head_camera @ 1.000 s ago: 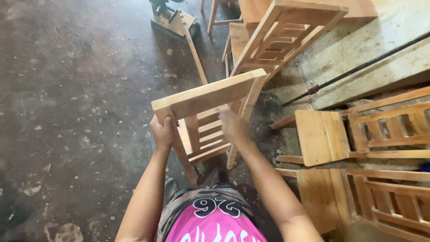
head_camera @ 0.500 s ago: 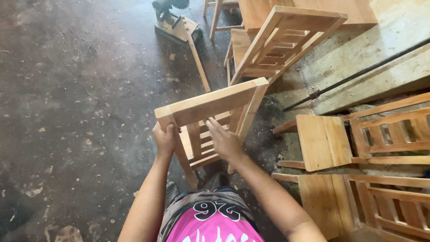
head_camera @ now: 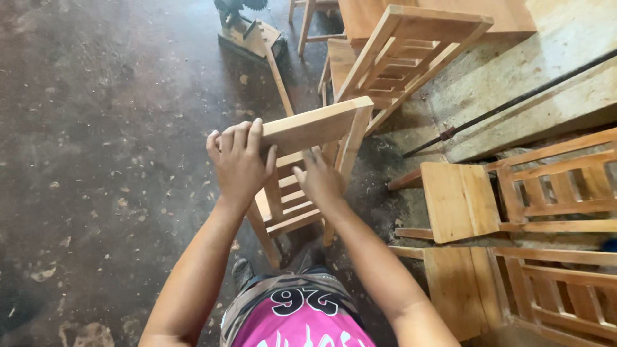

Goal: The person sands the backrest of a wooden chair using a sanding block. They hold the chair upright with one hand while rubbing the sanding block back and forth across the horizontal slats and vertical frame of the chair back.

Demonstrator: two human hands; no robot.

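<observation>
Dusty workshop floor [head_camera: 96,160]; left hand [head_camera: 239,164] clasps a small wooden chair [head_camera: 308,167], right hand [head_camera: 321,183] lies flat on its slats, so it could tip sideways.

The left hand [head_camera: 239,164] now sits higher on the small wooden chair [head_camera: 308,170] — a second ago its grip was low on the left corner of the top board, and now the fingers curl over that board's upper edge. The right hand [head_camera: 319,183] has slid down from the board onto the slats in the centre of the frame. The chair itself stands tilted a little more upright, closer to the person's body.
</observation>
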